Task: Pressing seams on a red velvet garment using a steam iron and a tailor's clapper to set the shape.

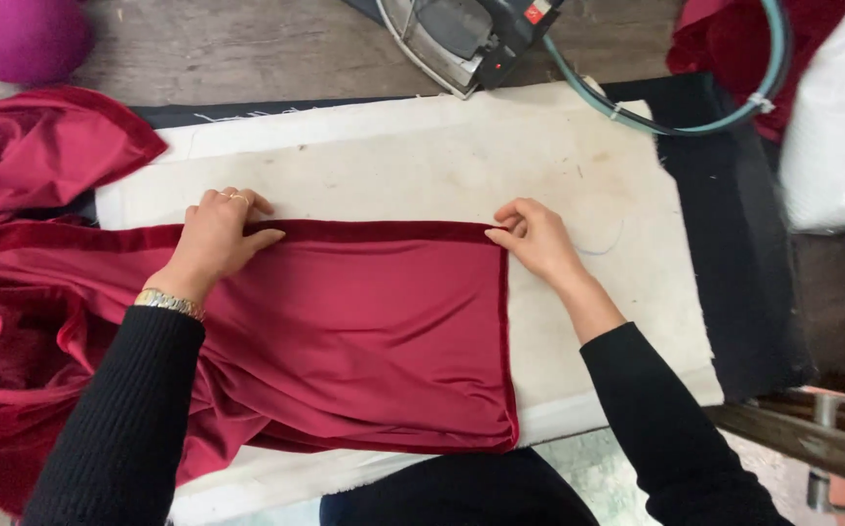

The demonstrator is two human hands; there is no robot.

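1. My left hand (216, 237) lay flat on the dark red fabric (364, 331), fingers spread over its folded far edge; grip loose, clasping nothing, only pressing down.
2. My right hand (536, 239) pinched the far right corner of the same fabric between thumb and fingertips; grip narrow, closed on the cloth.
3. The fabric lay spread on the white padded cover (442, 166) of the worktop, its far hem running straight between both hands and its right edge square to that hem.
4. The rest of the cloth bunched in folds off to the left.
5. An iron (461, 39) rested beyond the pad, well apart from both hands, with a teal hose (671, 122) curving beside it.
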